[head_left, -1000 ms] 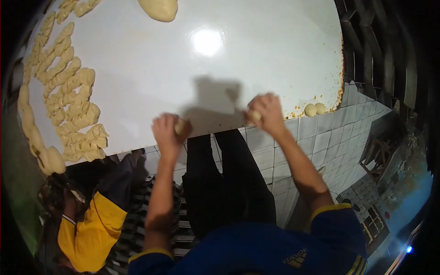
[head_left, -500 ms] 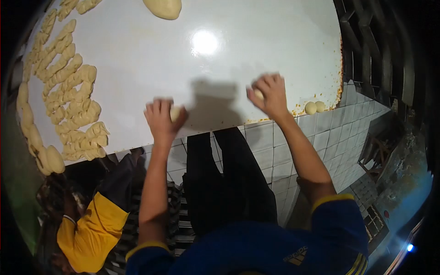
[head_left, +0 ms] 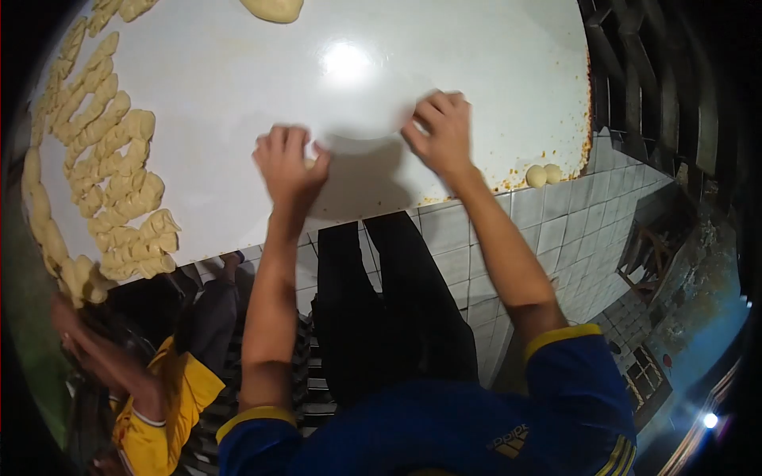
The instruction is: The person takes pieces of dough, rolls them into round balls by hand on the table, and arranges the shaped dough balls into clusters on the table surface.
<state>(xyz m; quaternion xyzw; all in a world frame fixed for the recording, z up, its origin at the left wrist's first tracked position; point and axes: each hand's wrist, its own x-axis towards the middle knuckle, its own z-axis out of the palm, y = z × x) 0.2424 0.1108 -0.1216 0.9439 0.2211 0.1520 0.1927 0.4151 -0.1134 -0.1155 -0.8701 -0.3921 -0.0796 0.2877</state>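
My left hand (head_left: 290,163) is curled on the white tabletop (head_left: 230,103), cupped over a dough ball (head_left: 309,163); only a sliver of the ball shows between thumb and fingers. Farther right, my right hand (head_left: 441,131) is also cupped on the surface, fingers bent and thumb toward the left. The dough ball it held earlier is hidden under the palm and fingers. Two small dough balls (head_left: 544,174) lie side by side at the table's near right edge.
Rows of twisted dough pieces (head_left: 119,182) cover the table's left side, with smooth dough rolls (head_left: 48,226) along the edge. A larger dough lump (head_left: 274,8) lies at the far side. Another person in a yellow shirt (head_left: 178,397) reaches toward the rolls at lower left.
Both my hands have moved away from me across the tabletop, the right one also leftward. The other person's arm has come up to the rolls at the left corner.
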